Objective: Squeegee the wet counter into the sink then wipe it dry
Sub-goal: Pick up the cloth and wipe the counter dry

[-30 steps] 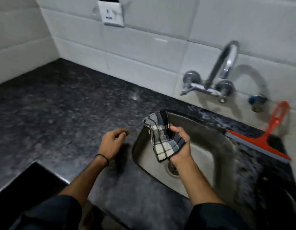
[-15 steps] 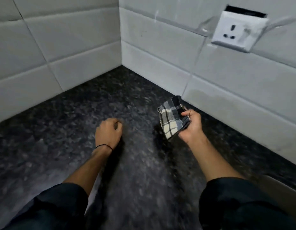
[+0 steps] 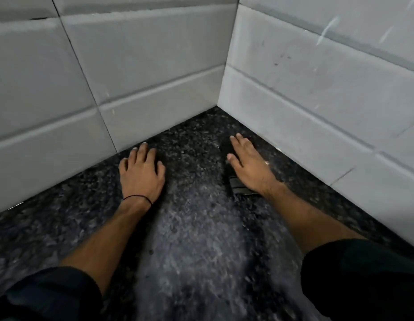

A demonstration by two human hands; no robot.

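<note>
The dark speckled counter [image 3: 196, 232] runs into a tiled corner. My right hand [image 3: 247, 167] lies flat, fingers stretched toward the corner, and presses the checked cloth [image 3: 239, 189] onto the counter. Most of the cloth is hidden under the palm; only a dark folded edge shows beside the wrist. My left hand [image 3: 142, 174] rests on the counter to the left with its fingers spread and nothing in it, close to the left wall. The sink and the squeegee are out of view.
White wall tiles rise on the left [image 3: 108, 77] and on the right [image 3: 317, 93] and meet at the corner [image 3: 218, 105] just beyond my hands. My dark sleeves fill the bottom corners of the view.
The view has swung left from the sink to the counter corner. My right hand, which held the cloth bunched in the air, now lies flat on it on the counter. My left hand has opened near the wall.
</note>
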